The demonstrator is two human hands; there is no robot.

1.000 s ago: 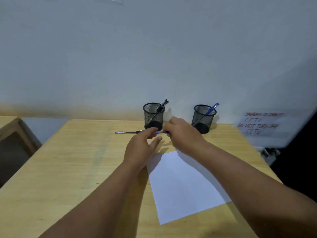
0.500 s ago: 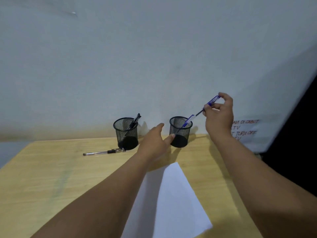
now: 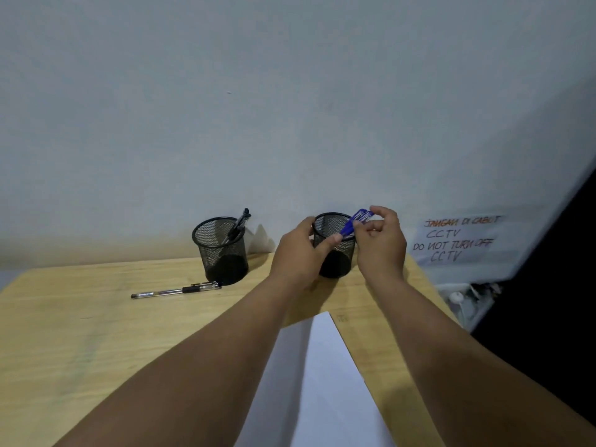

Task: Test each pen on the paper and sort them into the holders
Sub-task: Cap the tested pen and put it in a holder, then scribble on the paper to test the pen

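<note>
Two black mesh holders stand at the back of the wooden table. The left holder (image 3: pixel 220 250) has a black pen (image 3: pixel 238 224) leaning in it. My left hand (image 3: pixel 298 254) grips the right holder (image 3: pixel 332 230) by its left side. Blue pens (image 3: pixel 356 222) lean out over that holder's right rim, and my right hand (image 3: pixel 380 243) pinches their blue caps. A clear pen with a black grip (image 3: pixel 175 291) lies on the table in front of the left holder. White paper (image 3: pixel 325 382) lies near me between my forearms.
The wooden table (image 3: pixel 80 333) ends against a pale wall. A handwritten CCTV notice (image 3: pixel 458 238) hangs on the wall to the right. Beyond the table's right edge is a dark gap with some cables and a white object (image 3: pixel 464 295).
My right hand has come down from above the right holder to its rim, and the blue pen now sits inside. My left hand moved right and took hold of that holder.
</note>
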